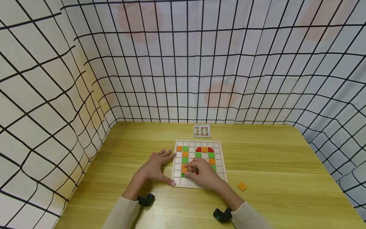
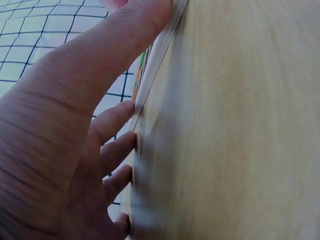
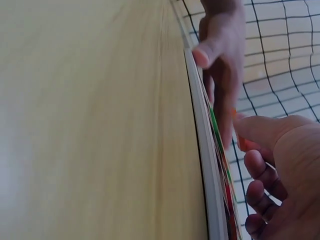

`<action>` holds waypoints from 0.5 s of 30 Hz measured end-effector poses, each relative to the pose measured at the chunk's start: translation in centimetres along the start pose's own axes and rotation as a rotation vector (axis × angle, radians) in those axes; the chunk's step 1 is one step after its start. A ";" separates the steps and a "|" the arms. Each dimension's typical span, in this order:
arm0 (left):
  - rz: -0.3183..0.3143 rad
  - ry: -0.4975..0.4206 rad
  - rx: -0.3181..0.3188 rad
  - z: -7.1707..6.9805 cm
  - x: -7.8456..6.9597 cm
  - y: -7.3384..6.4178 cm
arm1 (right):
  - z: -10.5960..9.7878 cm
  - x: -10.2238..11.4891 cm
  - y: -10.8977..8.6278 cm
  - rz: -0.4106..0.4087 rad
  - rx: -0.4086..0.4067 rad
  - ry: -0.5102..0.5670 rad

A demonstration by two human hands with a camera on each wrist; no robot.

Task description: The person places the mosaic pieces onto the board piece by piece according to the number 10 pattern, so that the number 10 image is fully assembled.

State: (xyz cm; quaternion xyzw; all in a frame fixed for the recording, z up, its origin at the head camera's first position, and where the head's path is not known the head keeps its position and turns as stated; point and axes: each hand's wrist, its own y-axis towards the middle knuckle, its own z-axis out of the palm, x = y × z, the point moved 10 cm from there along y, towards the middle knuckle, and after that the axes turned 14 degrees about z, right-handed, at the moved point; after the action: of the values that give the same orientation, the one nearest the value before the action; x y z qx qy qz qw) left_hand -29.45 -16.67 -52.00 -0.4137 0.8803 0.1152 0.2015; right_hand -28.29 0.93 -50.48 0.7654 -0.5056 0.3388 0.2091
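Observation:
A pale square grid board (image 1: pixel 218 156) lies on the table, with green and orange square tiles and red rounded pieces set in its cells. My right hand (image 1: pixel 204 173) pinches an orange square tile (image 1: pixel 184 168) between thumb and fingers, over the lower left part of the board. In the right wrist view this tile (image 3: pixel 242 143) is held above the board's surface, partly hidden by the thumb. My left hand (image 1: pixel 154 167) rests with fingers spread at the board's left side, its thumb at the lower left corner. The left fingertips (image 2: pixel 127 140) touch the tabletop beside the board.
A small card (image 1: pixel 202 131) printed with a coloured grid pattern lies behind the board. One loose orange tile (image 1: pixel 242 186) sits on the wooden table (image 1: pixel 271 159) to the right. White cloth with black grid lines (image 1: pixel 186 63) walls the back and sides.

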 end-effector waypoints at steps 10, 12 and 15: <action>-0.007 0.002 0.011 0.0 0.1 -0.1 | 1.7 1.8 0.5 -0.053 -0.015 -0.050; -0.004 -0.001 0.011 0.0 0.0 -0.1 | 2.0 1.9 0.6 -0.056 -0.018 -0.068; -0.009 -0.004 0.013 0.1 0.1 0.0 | 2.3 2.2 0.7 -0.071 -0.035 -0.100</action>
State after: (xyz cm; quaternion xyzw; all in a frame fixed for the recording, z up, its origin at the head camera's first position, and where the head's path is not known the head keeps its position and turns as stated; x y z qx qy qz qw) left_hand -29.47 -16.74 -52.09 -0.4161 0.8788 0.1096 0.2065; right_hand -27.62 -2.22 -50.42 0.7951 -0.4939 0.2835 0.2086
